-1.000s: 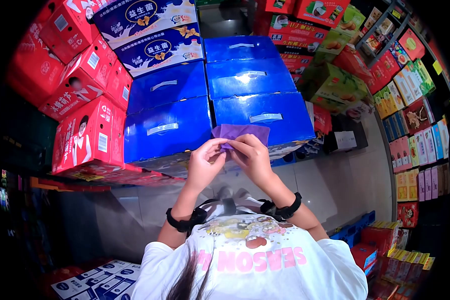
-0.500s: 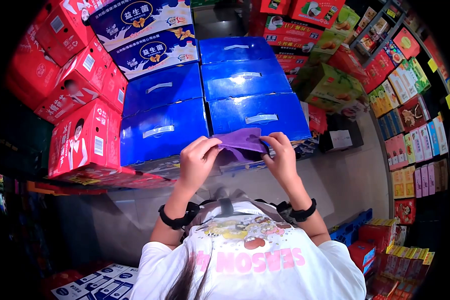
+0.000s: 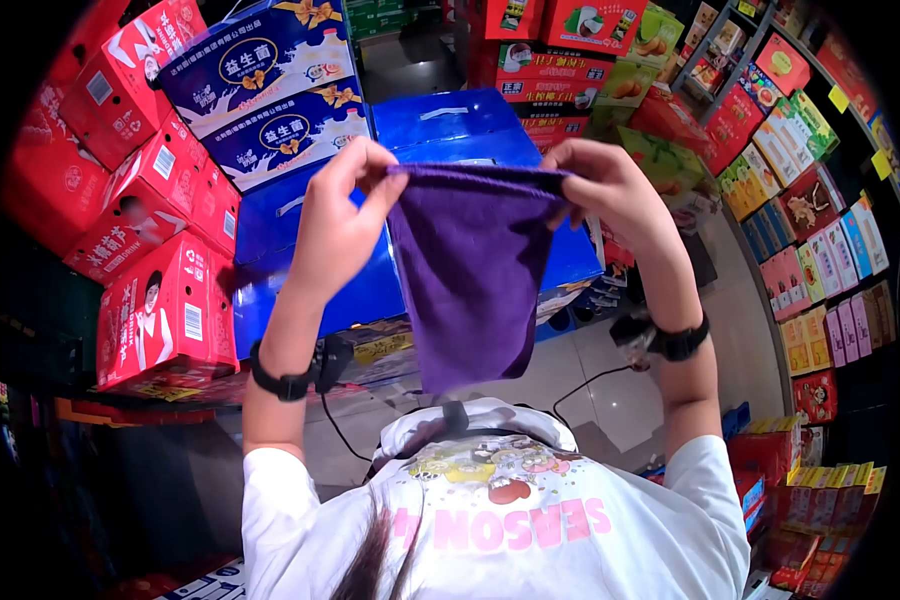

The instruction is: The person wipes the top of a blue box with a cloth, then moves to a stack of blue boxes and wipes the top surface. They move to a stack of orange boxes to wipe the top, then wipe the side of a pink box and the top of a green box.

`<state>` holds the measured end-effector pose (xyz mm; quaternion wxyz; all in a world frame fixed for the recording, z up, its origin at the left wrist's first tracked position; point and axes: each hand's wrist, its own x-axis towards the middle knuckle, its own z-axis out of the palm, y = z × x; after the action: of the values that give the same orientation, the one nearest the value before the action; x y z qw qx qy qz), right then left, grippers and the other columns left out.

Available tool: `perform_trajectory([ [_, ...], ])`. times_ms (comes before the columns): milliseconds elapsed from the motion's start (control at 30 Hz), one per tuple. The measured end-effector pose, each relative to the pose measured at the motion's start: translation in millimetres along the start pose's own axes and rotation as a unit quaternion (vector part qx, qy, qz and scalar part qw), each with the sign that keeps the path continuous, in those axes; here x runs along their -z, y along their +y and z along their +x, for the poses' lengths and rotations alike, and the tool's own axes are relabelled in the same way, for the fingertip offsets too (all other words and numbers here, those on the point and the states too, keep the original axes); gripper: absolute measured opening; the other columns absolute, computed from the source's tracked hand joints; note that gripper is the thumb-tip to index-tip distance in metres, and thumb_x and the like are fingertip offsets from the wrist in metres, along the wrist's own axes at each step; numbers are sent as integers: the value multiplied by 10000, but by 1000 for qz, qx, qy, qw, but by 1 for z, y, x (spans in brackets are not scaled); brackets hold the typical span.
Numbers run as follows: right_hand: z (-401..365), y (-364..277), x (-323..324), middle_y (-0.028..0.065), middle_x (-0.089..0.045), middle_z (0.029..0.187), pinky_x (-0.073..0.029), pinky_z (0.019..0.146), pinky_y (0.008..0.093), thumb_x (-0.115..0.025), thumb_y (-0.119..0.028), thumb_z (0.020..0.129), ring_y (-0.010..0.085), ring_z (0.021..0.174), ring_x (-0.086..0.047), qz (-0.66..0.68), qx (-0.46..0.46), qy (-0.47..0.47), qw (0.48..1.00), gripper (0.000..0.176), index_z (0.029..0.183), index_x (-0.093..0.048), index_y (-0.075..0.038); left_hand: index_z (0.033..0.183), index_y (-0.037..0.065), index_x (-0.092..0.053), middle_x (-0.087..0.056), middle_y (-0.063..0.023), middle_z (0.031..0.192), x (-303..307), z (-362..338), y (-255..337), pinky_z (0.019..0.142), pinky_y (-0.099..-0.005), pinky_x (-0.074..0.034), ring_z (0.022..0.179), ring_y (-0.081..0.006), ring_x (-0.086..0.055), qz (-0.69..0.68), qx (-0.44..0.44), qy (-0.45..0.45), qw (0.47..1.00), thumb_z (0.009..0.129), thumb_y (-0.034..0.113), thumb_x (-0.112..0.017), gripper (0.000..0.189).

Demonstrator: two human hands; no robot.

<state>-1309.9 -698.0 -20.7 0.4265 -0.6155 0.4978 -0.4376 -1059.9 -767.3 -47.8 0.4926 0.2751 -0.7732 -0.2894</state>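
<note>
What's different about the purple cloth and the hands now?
The cloth was bunched up, then partly opened; now it hangs down, spread out. The left hand and right hand have gone up and wider apart. Both still pinch it in their fingers. The blue boxes and red boxes stayed put.

Pretty bright in the middle, with the white shirt (image 3: 500,500) catching plenty of light. Blue boxes (image 3: 320,285) have shiny glare patches, and there's a small bright reflection on the floor (image 3: 610,400). Heavy fisheye bend, corners go black, lower left is super murky. Slight softness around the hands (image 3: 335,215), small shelf print's too tiny to read.
</note>
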Motion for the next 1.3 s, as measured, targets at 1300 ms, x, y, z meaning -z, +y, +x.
perform_trajectory([
  [1300,-46,136,-53,8,-568,953,-402,652,163,-612,-19,792,50,766,-497,158,-29,47,986,220,1007,-570,5,798,-6,-537,-549,-22,591,-46,-113,-57,423,-210,-360,496,-35,-465,-5,205,-9,979,805,58,-609,97],
])
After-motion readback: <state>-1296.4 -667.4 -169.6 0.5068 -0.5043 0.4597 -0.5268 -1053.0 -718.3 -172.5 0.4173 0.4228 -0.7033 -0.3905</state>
